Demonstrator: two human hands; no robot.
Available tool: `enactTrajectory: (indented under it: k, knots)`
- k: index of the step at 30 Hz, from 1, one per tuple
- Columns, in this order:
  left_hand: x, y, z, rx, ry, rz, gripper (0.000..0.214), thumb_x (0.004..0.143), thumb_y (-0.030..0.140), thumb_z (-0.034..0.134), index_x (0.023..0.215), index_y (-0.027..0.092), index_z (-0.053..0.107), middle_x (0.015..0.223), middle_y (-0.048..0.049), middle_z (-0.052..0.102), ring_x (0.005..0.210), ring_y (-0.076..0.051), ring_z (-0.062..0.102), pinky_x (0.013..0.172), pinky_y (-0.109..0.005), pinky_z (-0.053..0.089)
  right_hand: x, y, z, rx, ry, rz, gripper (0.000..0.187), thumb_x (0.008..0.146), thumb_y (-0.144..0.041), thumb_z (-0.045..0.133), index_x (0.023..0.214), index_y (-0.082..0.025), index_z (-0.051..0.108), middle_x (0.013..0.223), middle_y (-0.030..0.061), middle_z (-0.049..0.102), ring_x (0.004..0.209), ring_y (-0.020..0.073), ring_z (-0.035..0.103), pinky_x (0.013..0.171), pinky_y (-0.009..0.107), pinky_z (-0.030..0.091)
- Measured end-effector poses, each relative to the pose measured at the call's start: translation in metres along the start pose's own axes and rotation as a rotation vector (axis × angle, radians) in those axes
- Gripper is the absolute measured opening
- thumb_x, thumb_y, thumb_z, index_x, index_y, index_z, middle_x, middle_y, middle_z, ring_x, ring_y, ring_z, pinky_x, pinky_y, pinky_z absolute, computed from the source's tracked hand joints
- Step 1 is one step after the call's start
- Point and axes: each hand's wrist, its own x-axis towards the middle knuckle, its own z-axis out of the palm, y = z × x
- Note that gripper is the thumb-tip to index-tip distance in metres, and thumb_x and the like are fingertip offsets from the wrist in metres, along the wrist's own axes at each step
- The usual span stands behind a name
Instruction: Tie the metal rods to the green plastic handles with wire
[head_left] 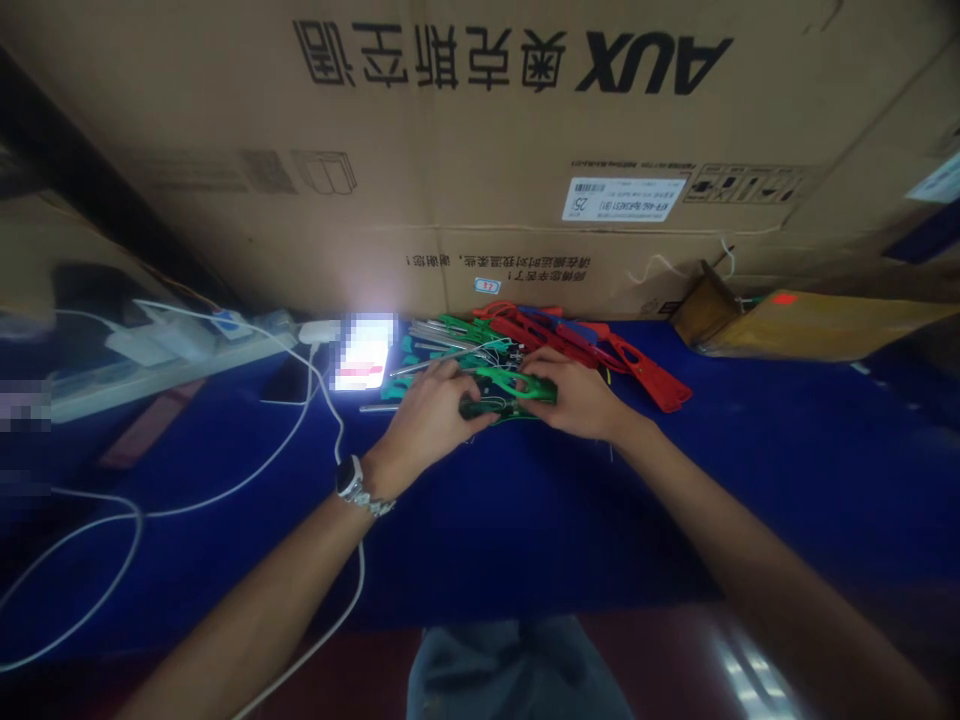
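Both hands meet over a green plastic tool frame [504, 386] lying on the blue table cover [525, 500]. My left hand [429, 412], with a watch on its wrist, has its fingers curled over the frame's left end. The right end is gripped by my right hand [576, 395]. Just behind them lies a pile of green frames with metal rods [442, 340] and several red frames [600, 345]. What sits under my left fingers is hidden.
A lit phone [365, 350] lies left of the pile, with white charger cables [225, 490] trailing across the cloth. A power strip [172, 340] sits far left. A large cardboard box [480, 150] walls the back; a brown packet [810, 325] lies at right.
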Motion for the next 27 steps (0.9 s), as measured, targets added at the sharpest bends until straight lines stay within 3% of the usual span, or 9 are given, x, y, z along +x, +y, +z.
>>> enactTrajectory:
  k: [13, 17, 27]
  knots:
    - [0.002, -0.009, -0.001, -0.146, -0.106, 0.042, 0.011, 0.081, 0.025, 0.080, 0.087, 0.020, 0.072, 0.092, -0.0024, 0.063, 0.085, -0.021, 0.064, 0.076, -0.036, 0.052, -0.003, 0.008, 0.010, 0.027, -0.033, 0.030, 0.019, 0.081, -0.029, 0.069, 0.100, -0.023, 0.069, 0.113, 0.0046, 0.069, 0.103, 0.0249, 0.068, 0.086, 0.038, 0.052]
    - [0.001, -0.009, 0.003, -0.154, -0.110, 0.086, 0.011, 0.084, 0.024, 0.076, 0.094, 0.020, 0.073, 0.094, -0.0026, 0.062, 0.086, -0.020, 0.064, 0.076, -0.035, 0.052, -0.004, 0.008, 0.011, 0.032, -0.025, 0.010, 0.020, 0.078, -0.023, 0.069, 0.098, -0.023, 0.069, 0.111, 0.0044, 0.070, 0.104, 0.0249, 0.067, 0.088, 0.038, 0.051]
    - [-0.001, -0.008, 0.005, -0.183, -0.127, 0.179, 0.012, 0.092, 0.022, 0.065, 0.102, 0.021, 0.072, 0.097, -0.0049, 0.061, 0.091, -0.021, 0.064, 0.080, -0.036, 0.054, -0.004, 0.012, 0.011, 0.073, -0.063, -0.048, 0.023, 0.082, -0.033, 0.073, 0.101, -0.022, 0.067, 0.110, 0.0056, 0.067, 0.107, 0.0246, 0.063, 0.092, 0.038, 0.048]
